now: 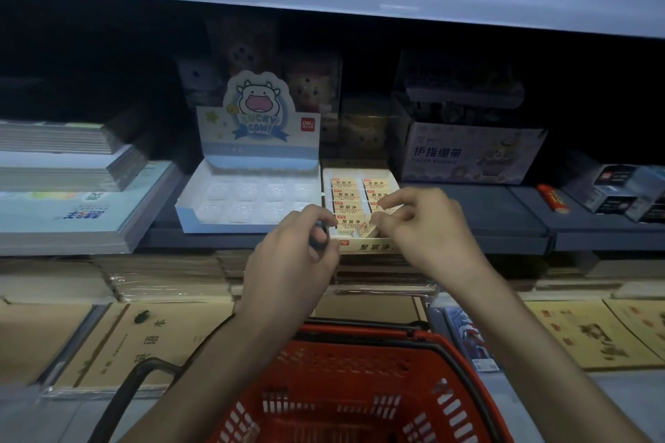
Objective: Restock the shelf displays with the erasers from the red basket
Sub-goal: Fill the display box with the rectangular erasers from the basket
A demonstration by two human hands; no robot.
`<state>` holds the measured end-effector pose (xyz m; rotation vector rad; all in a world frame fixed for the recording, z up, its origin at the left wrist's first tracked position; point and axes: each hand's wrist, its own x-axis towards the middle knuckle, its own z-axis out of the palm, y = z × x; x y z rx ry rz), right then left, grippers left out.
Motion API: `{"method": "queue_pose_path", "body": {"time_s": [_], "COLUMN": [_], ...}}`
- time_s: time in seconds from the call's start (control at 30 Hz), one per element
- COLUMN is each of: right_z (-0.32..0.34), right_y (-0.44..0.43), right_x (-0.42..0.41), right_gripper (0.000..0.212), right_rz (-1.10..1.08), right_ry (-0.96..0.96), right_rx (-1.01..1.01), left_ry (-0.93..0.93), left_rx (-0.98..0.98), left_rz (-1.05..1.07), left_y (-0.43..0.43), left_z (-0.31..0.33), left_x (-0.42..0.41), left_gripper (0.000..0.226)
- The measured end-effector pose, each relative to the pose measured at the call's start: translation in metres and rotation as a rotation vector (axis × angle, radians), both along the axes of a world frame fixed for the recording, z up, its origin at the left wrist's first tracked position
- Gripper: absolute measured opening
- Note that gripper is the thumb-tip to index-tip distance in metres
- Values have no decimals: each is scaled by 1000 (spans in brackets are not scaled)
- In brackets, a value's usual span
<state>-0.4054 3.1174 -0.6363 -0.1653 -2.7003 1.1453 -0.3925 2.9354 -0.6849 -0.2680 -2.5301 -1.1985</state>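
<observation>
Your right hand pinches an eraser, long axis left-right, over the display box near row; left hand curled, hold unclear.

Finger-bandage box right of centre; stacked notebooks far left; brown exercise books below

Cream erasers — rows in display box; red basket below

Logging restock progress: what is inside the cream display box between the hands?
The box holds two columns of erasers, one lying tilted in front. The left hand and right hand cover some front rows.
</observation>
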Motion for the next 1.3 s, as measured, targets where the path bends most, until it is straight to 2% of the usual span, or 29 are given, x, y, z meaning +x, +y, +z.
{"method": "queue_pose_path", "body": {"time_s": [0.2,0.33,0.47,0.57,0.73,0.93,1.1,1.3], "right_z": [-2,-4,-7,-12,-8,-8,-10,-21], "right_y": [-13,-18,-20,-23,-16,-14,-10,-6], "right_x": [2,5,10,15,22,31,33,56], "right_gripper": [29,33,21,26,28,40,34,32], "right_rz": [-14,-26,2,29,26,114,123,204], "right_ry": [-9,5,-4,4,9,-7,158,436], "right_rx": [66,172,323,383,320,414,487,547], "left_ry": [12,11,8,12,28,33,63,164], "left_rx": [73,110,114,101,94,69,37,-156], "left_rz": [-6,-14,-15,-9,5,11,-12,-43], "left_y": [4,5,5,5,7,7,3,-17], "left_z": [0,-3,-6,-7,-8,-11,-8,-3], "left_x": [1,0,-1,-1,-1,-1,1,23], "left_gripper": [10,11,12,12,12,11,11,34]}}
